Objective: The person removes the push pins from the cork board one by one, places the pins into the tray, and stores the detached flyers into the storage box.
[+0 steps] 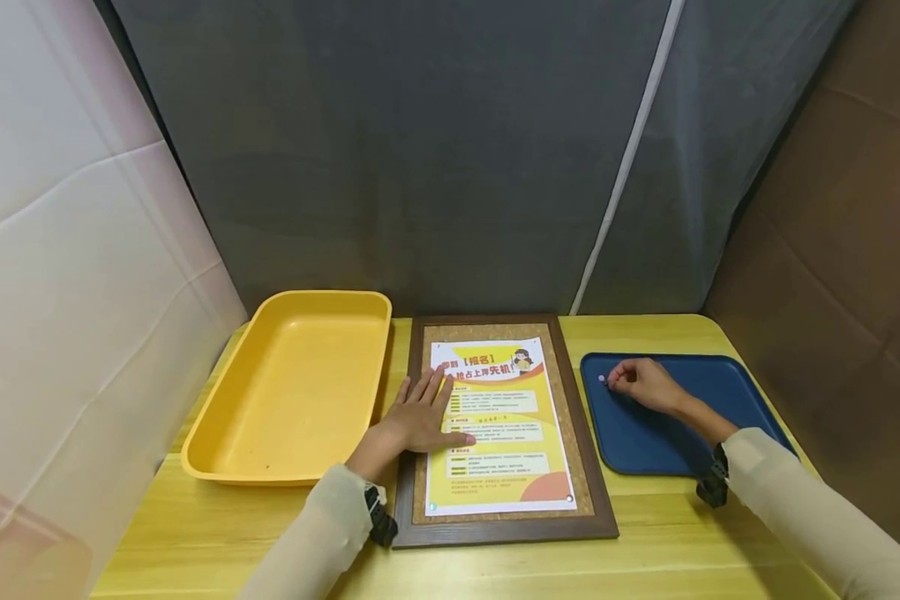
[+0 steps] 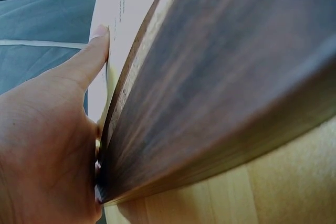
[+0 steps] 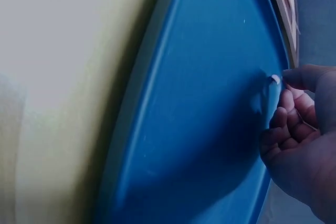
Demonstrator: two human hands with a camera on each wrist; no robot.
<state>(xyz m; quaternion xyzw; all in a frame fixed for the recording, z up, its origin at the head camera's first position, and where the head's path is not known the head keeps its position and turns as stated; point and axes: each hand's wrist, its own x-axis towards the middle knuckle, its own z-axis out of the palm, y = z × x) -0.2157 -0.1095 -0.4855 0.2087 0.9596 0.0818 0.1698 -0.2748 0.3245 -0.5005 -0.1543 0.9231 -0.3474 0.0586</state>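
Note:
My left hand [image 1: 420, 417] lies spread, fingers straight, over the left side of a yellow printed poster [image 1: 498, 467] on a cork board [image 1: 570, 417] with a dark wooden frame [image 1: 510, 531]. In the left wrist view, the thumb [image 2: 97, 51] extends along the paper. Over the left part of a blue tray [image 1: 690, 450], my right hand [image 1: 648, 385] has its fingers curled, thumb and forefinger pinching a small thumbtack. The pale pinkish head of the thumbtack [image 3: 275, 79] shows right at the fingertips; its point is hidden.
A deep yellow tray [image 1: 292, 383] stands left of the board. All of these rest on a light wooden table [image 1: 217, 533]. Tacks [image 1: 570, 498] show at the poster's corners. A grey curtain [image 1: 420, 167] hangs behind, with a white wall at left and brown sheeting at right.

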